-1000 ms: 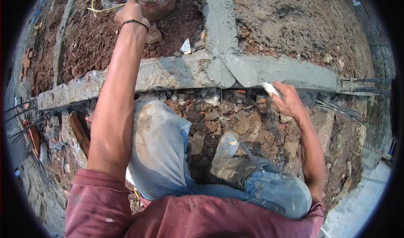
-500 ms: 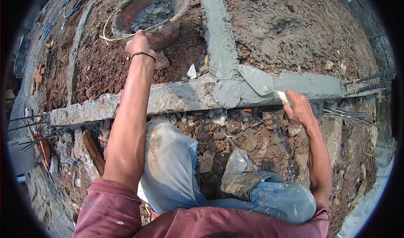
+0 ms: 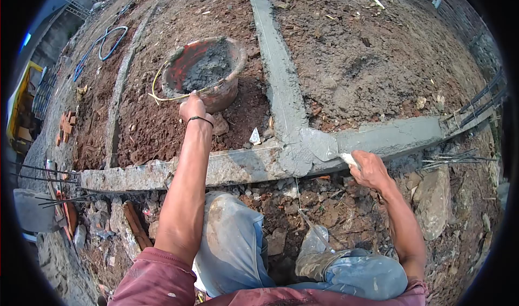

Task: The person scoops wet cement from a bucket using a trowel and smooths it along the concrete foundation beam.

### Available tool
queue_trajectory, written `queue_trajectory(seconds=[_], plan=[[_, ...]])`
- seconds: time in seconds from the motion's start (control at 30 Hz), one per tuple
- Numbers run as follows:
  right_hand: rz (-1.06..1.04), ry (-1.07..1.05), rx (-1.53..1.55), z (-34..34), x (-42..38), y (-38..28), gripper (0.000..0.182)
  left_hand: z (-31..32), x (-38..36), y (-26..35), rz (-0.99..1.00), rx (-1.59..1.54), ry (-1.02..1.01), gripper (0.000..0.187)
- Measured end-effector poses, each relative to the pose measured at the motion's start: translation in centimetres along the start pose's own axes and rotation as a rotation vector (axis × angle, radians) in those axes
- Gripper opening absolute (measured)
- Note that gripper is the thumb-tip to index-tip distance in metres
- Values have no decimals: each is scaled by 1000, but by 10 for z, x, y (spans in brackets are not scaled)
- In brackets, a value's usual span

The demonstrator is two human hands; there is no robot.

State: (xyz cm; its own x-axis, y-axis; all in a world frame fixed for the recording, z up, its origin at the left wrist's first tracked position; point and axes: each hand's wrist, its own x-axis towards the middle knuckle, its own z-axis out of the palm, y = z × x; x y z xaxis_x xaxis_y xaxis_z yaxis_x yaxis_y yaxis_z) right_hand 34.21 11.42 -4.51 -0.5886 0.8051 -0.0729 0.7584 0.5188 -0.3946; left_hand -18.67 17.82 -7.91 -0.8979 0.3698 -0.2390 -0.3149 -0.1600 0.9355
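Note:
My left hand (image 3: 193, 107) is closed at the near rim of a worn reddish bucket (image 3: 223, 96), where its thin yellow handle (image 3: 155, 85) passes; whether I grip rim or handle is hard to tell. Grey wet mortar (image 3: 210, 68) lies inside. In my right hand (image 3: 370, 169) is a trowel by its pale handle. The mortar-smeared trowel blade (image 3: 320, 145) rests on or just over fresh mortar (image 3: 294, 159), where two concrete beams meet. A string line (image 3: 297, 189) crosses the junction and hangs down the near side.
The near concrete beam (image 3: 146, 177) runs across in front of my knees, and another beam (image 3: 265, 30) leads away. Rebar ends (image 3: 478, 107) stick out at the right. Rubble (image 3: 275, 241), bricks (image 3: 66, 126) and a blue hose (image 3: 102, 46) lie around.
My view has tilted up, so everything sits lower in it. The trowel blade has slid a little left over the junction. My left hand stays at the bucket.

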Motion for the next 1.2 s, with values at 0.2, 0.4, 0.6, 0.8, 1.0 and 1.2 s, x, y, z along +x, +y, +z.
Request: queue_trajectory(seconds=[0.2,0.4,0.6,0.8,1.0,1.2], plan=[[-74,3,27,-4,-20,-25,21,-1,11,-7,12,83,25,25],[154,103,-84,-21,-28,-6,21,5,-1,3,-16,79,51,21],[25,354,-149,-109,-12,-31,25,5,-18,20,-62,130,81,27],[-265,263,-619,-187,88,-145,28,11,-19,31,-174,-151,143,24],[-382,178,-745,-194,211,-233,18,8,-41,32,-40,118,195,20],[-380,159,-881,-137,299,-276,21,8,-56,-30,80,262,254,21]])
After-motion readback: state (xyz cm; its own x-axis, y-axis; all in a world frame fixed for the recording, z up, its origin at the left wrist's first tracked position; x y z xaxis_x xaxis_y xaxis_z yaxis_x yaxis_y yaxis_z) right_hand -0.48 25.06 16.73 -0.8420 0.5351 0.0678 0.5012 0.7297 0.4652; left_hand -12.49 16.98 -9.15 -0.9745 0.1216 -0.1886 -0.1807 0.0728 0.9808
